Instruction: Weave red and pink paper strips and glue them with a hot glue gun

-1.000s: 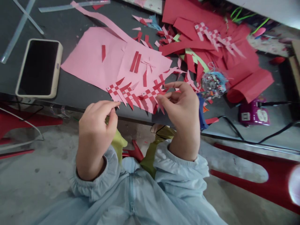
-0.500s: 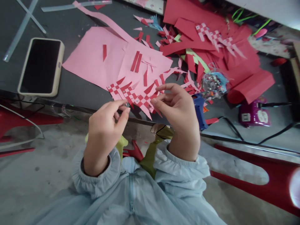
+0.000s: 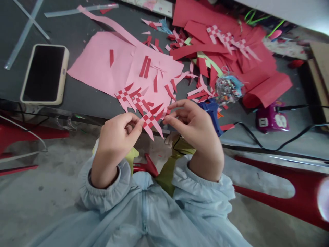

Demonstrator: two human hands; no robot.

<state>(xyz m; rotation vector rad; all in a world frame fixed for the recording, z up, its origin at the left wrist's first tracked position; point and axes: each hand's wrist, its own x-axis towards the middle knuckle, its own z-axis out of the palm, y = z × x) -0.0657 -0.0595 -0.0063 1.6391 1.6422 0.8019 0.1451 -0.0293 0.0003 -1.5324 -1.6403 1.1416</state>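
Observation:
Between the thumb and forefinger of my left hand (image 3: 120, 132) is a woven paper fish (image 3: 148, 120) in red and pink check, with pointed strips fanning out at its right end. My right hand (image 3: 191, 121) is beside those strip ends, its thumb and forefinger curved and a little apart; whether they touch the strips I cannot tell. Two similar fish lie just behind, a left one (image 3: 123, 96) and a middle one (image 3: 138, 101), on the edge of pink paper sheets (image 3: 100, 65). Several loose red strips (image 3: 145, 67) are scattered on the pink sheets.
A phone (image 3: 44, 73) lies at left near clear sticks (image 3: 24, 34). Red paper (image 3: 259, 65) with more woven fish (image 3: 227, 39) is heaped at back right. A clear bag of beads (image 3: 228, 87), a blue tool (image 3: 212, 111) with a black cord and a purple box (image 3: 272, 118) sit at right.
My left hand has taken hold of the rightmost woven fish and it is now off the pink sheet, nearer me. My right hand has shifted slightly down. The view has moved a little.

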